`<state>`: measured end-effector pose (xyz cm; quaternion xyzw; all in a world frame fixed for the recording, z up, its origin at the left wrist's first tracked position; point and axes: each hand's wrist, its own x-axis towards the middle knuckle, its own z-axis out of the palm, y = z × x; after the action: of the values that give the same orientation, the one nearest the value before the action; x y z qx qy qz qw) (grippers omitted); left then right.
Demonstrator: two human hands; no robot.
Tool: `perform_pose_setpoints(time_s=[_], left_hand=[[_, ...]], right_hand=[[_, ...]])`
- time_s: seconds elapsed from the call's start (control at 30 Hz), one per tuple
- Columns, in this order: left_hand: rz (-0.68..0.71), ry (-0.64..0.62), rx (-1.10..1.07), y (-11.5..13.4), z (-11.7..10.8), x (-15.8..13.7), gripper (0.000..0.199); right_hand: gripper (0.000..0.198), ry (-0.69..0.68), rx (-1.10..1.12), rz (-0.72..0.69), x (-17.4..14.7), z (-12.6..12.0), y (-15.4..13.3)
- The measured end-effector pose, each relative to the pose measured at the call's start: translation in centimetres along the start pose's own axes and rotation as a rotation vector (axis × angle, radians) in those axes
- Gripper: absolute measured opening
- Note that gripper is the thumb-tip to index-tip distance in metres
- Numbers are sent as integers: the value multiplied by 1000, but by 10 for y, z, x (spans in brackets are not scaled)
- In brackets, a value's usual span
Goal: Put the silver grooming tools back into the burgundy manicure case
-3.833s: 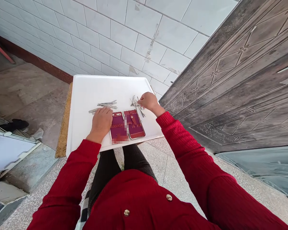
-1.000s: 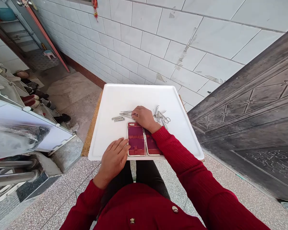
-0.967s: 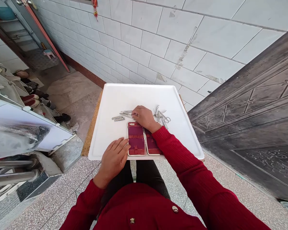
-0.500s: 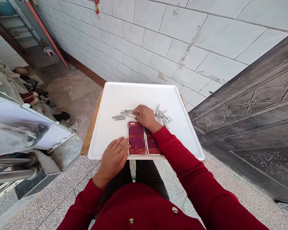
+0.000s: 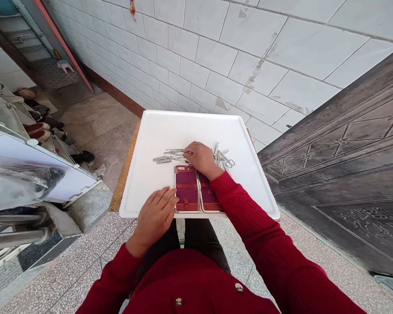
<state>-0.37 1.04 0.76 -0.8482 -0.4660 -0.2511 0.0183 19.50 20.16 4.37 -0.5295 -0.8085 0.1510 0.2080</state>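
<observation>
An open manicure case (image 5: 186,194), purple inside with red trim and loops, lies at the near edge of the white tray (image 5: 131,192). My left hand (image 5: 157,211) rests with its fingers stretched out, the tips at the case's left edge. Beyond the case, my right hand (image 5: 201,158) is closed in a pinch over the slim metal tools (image 5: 175,152); whatever lies between its fingertips is too small to make out. Nail clippers (image 5: 162,160) lie left of these tools. To the right of that hand are small scissors (image 5: 228,162) and other metal tools, partly overlapping.
Under the tray is a wooden board (image 5: 124,174). A tiled wall (image 5: 190,69) stands behind it, and a dark carved door (image 5: 343,170) is at the right. Shoes (image 5: 39,131) fill a rack at the left.
My right hand has shifted very slightly to the right, still closed over the slim tools. The left hand keeps its place by the case.
</observation>
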Motion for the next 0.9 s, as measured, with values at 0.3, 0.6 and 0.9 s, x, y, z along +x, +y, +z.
perform_pose_setpoints(time_s=[0.3,0.6,0.9], left_hand=[[2,4,-2,1,-1,0,32],[8,5,20,1,0,0,32],[32,25,59,1,0,0,30]], right_hand=[[23,-68,-114,-62,5,1,0],[27,-36,-80,-80,5,5,3],[30,-65,-106,-78,10,4,0]])
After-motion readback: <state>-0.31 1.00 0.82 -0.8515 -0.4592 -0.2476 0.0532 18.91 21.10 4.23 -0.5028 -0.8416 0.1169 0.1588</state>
